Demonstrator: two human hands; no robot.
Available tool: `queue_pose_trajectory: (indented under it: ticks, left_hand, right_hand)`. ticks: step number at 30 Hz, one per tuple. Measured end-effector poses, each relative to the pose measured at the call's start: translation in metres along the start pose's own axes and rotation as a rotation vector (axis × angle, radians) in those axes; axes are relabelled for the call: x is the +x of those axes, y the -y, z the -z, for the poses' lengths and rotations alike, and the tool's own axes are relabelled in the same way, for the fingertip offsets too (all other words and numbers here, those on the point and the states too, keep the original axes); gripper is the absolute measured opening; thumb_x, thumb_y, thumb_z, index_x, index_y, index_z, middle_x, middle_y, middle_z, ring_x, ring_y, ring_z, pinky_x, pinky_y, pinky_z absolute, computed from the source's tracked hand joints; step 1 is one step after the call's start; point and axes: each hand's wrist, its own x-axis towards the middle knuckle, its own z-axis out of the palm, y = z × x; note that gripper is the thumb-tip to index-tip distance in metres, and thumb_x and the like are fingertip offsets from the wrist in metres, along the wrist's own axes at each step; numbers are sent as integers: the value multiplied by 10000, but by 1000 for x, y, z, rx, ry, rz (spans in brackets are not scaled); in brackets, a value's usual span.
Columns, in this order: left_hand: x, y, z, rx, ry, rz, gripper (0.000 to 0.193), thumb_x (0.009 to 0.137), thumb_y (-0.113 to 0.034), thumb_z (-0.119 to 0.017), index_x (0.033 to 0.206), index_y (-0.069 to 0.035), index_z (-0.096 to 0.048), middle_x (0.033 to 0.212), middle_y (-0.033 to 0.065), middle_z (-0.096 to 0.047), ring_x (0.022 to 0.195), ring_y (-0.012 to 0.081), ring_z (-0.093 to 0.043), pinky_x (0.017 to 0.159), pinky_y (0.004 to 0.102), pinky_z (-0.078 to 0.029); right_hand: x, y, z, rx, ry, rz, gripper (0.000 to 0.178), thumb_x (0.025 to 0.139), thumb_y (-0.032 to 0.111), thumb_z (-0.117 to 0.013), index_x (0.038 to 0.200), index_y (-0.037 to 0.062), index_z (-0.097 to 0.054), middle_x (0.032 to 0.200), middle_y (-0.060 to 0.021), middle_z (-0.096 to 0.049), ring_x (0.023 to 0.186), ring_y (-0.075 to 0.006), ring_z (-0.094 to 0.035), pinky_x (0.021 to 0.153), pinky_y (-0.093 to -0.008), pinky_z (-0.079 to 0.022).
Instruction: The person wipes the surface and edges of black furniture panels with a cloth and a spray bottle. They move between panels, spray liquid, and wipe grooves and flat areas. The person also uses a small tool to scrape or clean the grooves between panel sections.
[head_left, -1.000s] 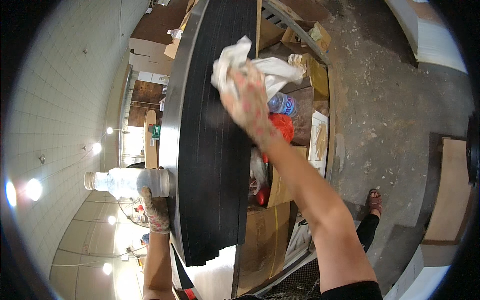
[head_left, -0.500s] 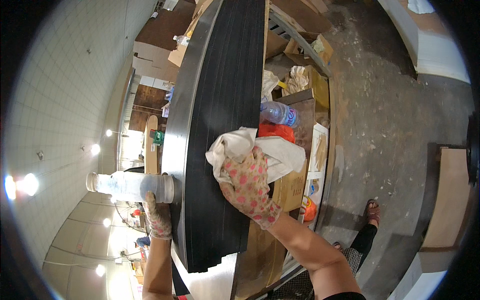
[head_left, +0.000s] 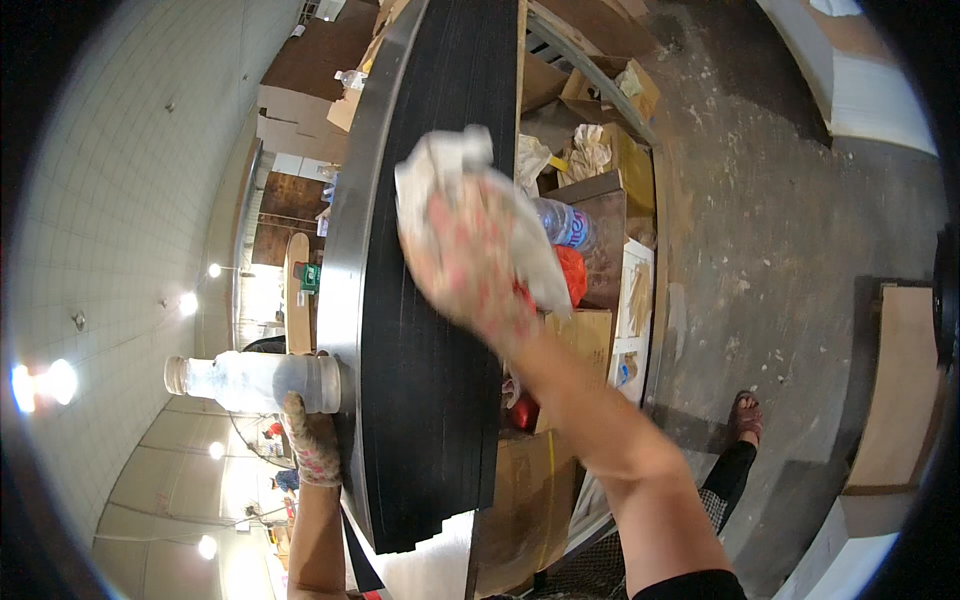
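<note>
My left hand point(head_left: 314, 445), in a patterned glove, is closed around the lower part of a clear plastic bottle point(head_left: 255, 382) with a wide base. It holds the bottle beside the metal edge of the workbench point(head_left: 340, 250). A bundle of long black strips point(head_left: 425, 440) lies side by side along the bench, with uneven near ends. Over the strips my right hand point(head_left: 470, 255), in a glove with pink spots, grips a white cloth point(head_left: 540, 250). Hand and cloth are smeared by motion. Whether the cloth touches the strips, I cannot tell.
Right of the strips, a shelf holds a water bottle point(head_left: 566, 224), a red plastic bag point(head_left: 572, 272), crumpled paper point(head_left: 585, 155) and cardboard boxes point(head_left: 520, 500). Farther right are a concrete floor point(head_left: 760, 270) and a large cardboard piece point(head_left: 895, 385). Lamps hang at the left.
My right hand has moved the white cloth away from me along the black strips. My left hand still holds the bottle in nearly the same place.
</note>
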Motion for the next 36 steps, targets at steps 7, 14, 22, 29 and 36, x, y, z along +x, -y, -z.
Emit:
queue_pose_trajectory:
  ticks: [7,14,22,29,36]
  left_hand:
    - [1,4,5,-12,-63,46,677,972,-573,-497,1440,-94,-401,1392,120,-500,1293,275,-477,1114,427,-364]
    - [1,9,14,53,-21,90,723,934,-612,-536,1443,-113,-412,1408,106,-498,1299,277,-472,1118,440,-352]
    - [2,12,22,41,-53,75,703,918,-577,-585,1422,-110,-439,1365,92,-535,1268,258,-504,1077,418,-398]
    - [2,7,8,-36,-42,78,709,918,-587,-580,1415,-102,-434,1356,98,-523,1275,266,-486,1090,434,-384]
    - [2,-2,-2,-25,19,2,595,996,-514,-492,1413,-95,-430,1340,122,-526,1261,277,-498,1100,447,-382]
  right_hand:
    - [-57,49,13,254,46,35,473,907,262,-609,1290,-10,-554,1293,-254,-550,1266,-434,-478,1034,-578,-383]
    - [-38,35,0,186,91,78,497,850,200,-657,1260,-55,-542,1316,-300,-497,1310,-462,-437,1098,-561,-366]
    - [-33,61,28,302,-72,89,526,818,179,-651,1321,72,-542,1338,-185,-523,1267,-421,-470,1047,-565,-378]
    - [-100,59,25,319,177,86,640,857,260,-634,1450,103,-454,1441,-197,-460,1364,-401,-386,1113,-557,-318]
    - [-155,50,24,169,159,67,412,920,218,-582,1311,93,-556,1328,-166,-524,1296,-399,-470,1110,-565,-368]
